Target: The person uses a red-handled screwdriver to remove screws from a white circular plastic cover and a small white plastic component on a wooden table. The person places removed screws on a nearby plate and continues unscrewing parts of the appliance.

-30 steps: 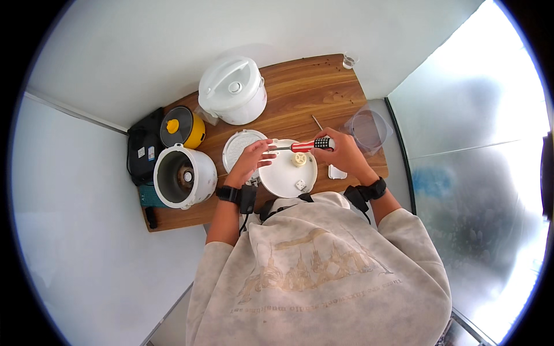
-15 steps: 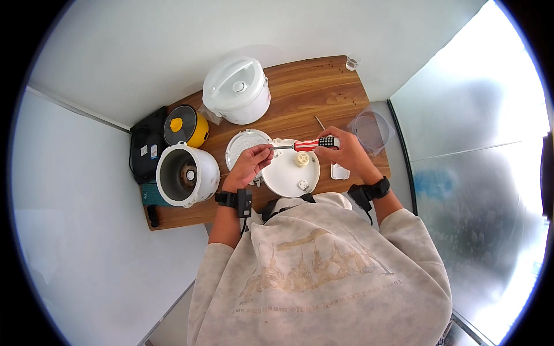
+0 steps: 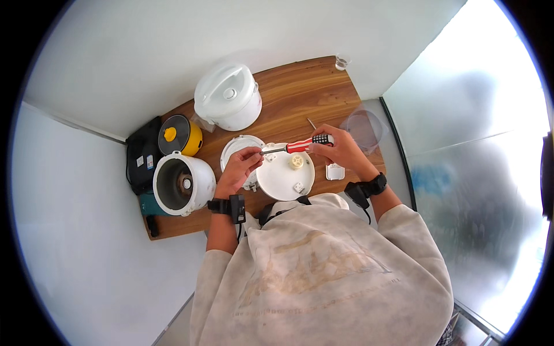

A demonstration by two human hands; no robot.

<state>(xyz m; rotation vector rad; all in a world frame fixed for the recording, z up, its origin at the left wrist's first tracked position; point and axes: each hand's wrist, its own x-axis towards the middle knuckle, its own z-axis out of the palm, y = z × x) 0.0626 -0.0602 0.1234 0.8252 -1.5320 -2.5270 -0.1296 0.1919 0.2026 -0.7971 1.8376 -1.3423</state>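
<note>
My right hand (image 3: pixel 341 153) is closed round the red, white and black handle of a screwdriver (image 3: pixel 299 145), held nearly level with its shaft toward the left. At the shaft's tip, the thumb and fingers of my left hand (image 3: pixel 238 168) are pinched together; any small part between them is hidden. Below the tool lies a round white plastic cover (image 3: pixel 283 181), with a cream knob-like part (image 3: pixel 296 162) and a small white piece (image 3: pixel 298 187) on it. A white lid (image 3: pixel 234 151) lies partly behind my left hand.
An opened white rice cooker body (image 3: pixel 202 184) stands at left, beside a yellow pot (image 3: pixel 193 142) and black case (image 3: pixel 138 164). A lidded white cooker (image 3: pixel 239 112) stands at the back. A clear plastic container (image 3: pixel 369 130), white tray (image 3: pixel 334 172) and small cup (image 3: pixel 342 62) are right.
The view has shifted slightly, so the table items sit a little further left. Both hands keep their hold at the screwdriver, and its tilt has changed slightly.
</note>
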